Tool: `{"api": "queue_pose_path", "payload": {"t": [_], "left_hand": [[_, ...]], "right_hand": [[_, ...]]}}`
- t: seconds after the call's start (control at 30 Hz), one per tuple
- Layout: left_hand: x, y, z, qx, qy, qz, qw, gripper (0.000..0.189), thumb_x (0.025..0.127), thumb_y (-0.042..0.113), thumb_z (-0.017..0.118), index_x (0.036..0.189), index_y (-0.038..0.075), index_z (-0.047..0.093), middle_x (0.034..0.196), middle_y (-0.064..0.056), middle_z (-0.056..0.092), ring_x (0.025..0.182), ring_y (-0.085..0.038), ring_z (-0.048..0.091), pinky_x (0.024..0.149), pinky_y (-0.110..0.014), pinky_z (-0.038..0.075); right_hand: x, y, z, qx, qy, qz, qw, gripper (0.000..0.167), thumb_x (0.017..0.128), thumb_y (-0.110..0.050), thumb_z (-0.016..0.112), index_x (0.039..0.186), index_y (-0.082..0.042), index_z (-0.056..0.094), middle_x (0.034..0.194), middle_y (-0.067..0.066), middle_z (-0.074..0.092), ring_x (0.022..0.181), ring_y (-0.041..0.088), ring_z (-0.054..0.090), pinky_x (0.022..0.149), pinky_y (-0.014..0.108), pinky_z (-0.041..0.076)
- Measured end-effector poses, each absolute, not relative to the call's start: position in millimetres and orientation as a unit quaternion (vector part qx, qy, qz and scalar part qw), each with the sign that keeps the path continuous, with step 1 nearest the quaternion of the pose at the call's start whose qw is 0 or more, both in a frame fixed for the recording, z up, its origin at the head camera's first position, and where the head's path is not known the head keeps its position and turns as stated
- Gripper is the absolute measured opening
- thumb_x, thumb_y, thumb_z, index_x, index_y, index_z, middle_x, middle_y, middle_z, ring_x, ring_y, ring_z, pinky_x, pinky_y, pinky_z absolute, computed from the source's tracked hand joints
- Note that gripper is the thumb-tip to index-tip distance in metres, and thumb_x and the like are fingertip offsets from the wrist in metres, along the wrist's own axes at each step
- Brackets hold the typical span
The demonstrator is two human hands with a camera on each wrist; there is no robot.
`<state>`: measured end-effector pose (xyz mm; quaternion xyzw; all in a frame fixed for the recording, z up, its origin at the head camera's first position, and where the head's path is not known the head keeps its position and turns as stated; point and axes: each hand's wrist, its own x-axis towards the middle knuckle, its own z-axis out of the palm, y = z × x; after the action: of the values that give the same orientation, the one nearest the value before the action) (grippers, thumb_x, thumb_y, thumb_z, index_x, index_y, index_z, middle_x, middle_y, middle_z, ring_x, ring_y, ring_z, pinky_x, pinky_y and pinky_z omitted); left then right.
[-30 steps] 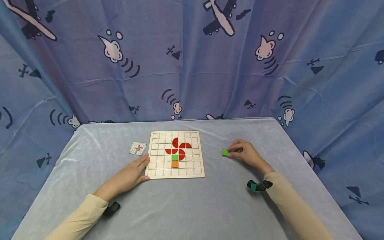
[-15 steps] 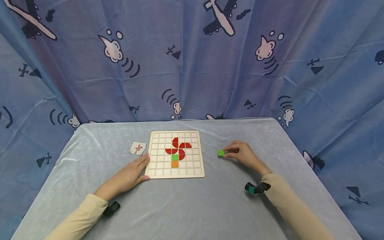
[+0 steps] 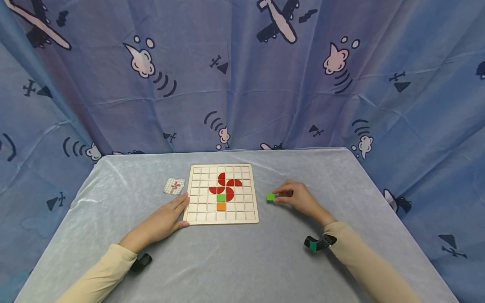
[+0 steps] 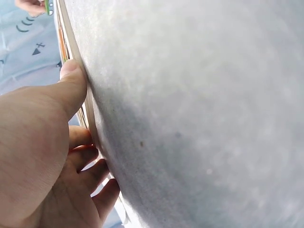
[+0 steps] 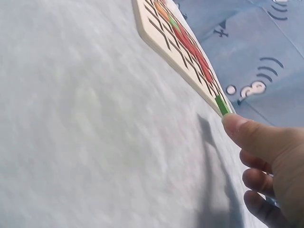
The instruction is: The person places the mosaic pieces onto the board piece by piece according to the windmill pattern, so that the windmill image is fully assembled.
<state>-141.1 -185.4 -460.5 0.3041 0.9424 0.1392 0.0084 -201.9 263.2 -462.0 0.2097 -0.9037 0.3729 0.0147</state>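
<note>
A wooden grid board (image 3: 242, 212) lies on the table, bearing several red curved tiles (image 3: 230, 194) in a pinwheel, a green square tile (image 3: 221, 198) below them and an orange square tile (image 3: 221, 206) under that. My left hand (image 3: 161, 221) rests at the board's left edge, thumb and fingers along its rim, as the left wrist view also shows. To the right of the board, my right hand (image 3: 299, 198) pinches another green square tile (image 3: 270, 197) between thumb and fingers. In the right wrist view that tile (image 5: 222, 105) sticks out past the thumb tip, its shadow falling on the cloth.
A small pattern card (image 3: 174, 186) with a similar red pinwheel lies left of the board, just beyond the left fingertips. Grey cloth (image 3: 227, 261) covers the table. Behind its far edge hangs a blue curtain (image 3: 250, 84) printed with airplanes.
My right hand has moved left with the green tile, bringing it closer to the board's right edge. The left hand and the board have stayed in place.
</note>
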Motion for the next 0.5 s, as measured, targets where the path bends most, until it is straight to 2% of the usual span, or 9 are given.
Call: {"api": "queue_pose_path", "payload": {"t": [0.5], "left_hand": [[-143.4,-185.4,-463.0,0.300,0.943,0.140,0.020,0.076,0.095,0.035,0.065,0.151,-0.006,0.033,0.160,-0.023,0.031,0.146,-0.040,0.035,0.116,-0.054,0.037]], "right_hand": [[-181.2,215.3,-459.0,0.237,-0.897,0.374,0.007,0.024,0.078,-0.023,0.084,0.100,-0.017,0.079,0.087,-0.001,0.067,0.071,0.006,0.050,0.061,0.020,0.044]]}}
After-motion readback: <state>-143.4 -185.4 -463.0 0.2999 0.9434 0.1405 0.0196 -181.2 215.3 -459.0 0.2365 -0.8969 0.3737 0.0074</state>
